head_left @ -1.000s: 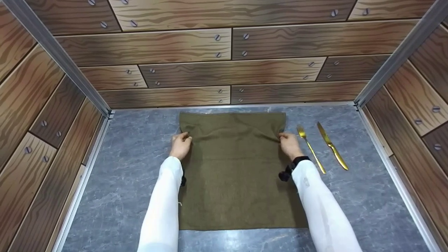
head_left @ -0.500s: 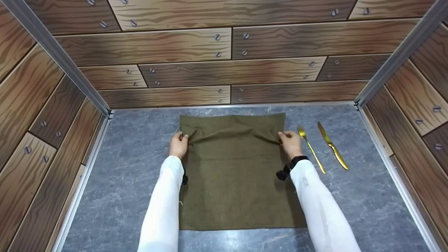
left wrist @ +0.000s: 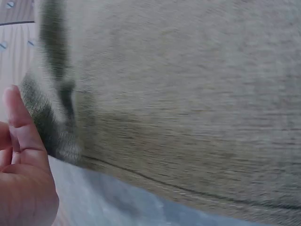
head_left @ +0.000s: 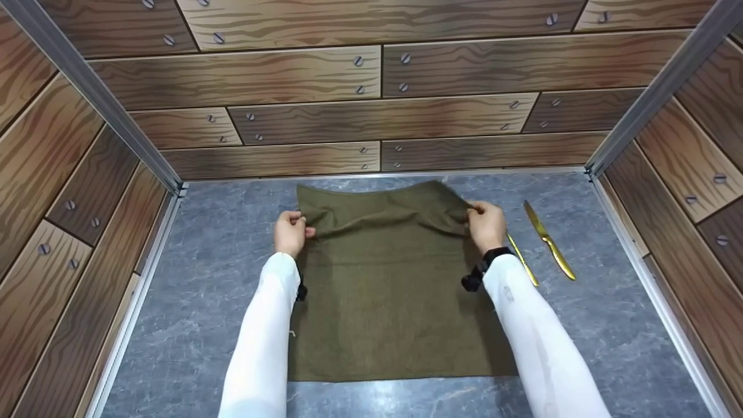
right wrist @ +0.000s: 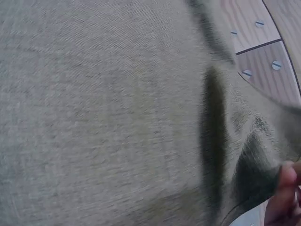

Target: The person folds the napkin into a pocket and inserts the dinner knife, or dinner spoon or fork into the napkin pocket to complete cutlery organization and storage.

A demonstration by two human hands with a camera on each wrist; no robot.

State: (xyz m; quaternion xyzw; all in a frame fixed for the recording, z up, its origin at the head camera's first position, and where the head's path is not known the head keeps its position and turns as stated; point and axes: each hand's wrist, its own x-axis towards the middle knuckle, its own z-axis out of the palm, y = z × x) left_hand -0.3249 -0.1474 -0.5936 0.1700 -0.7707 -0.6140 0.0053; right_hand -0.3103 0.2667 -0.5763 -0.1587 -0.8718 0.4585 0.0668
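A rectangular olive-brown cloth [head_left: 383, 302] lies between the two arms, its far part raised in folds. My right hand [head_left: 487, 225] pinches the cloth near its far right corner, drawing that edge toward it; the right wrist view shows thumb and fingertip [right wrist: 288, 174] on the fabric. My left hand [head_left: 290, 232] is at the cloth's left edge, a fingertip overlapping it. In the left wrist view one finger [left wrist: 21, 120] stands straight beside the fabric, with no pinch showing. A gold fork [head_left: 525, 264], partly hidden by the right hand, lies right of the cloth.
A gold knife [head_left: 548, 241] lies to the right of the fork. The grey marbled tabletop [head_left: 215, 290] is bounded by wood-patterned panels [head_left: 371, 122] at the back and both sides, with metal rails at the corners.
My right hand has moved slightly right and away, pulling the cloth's far right corner over and now covering the fork's tines. My left hand has shifted slightly left, its grip on the edge loosened.
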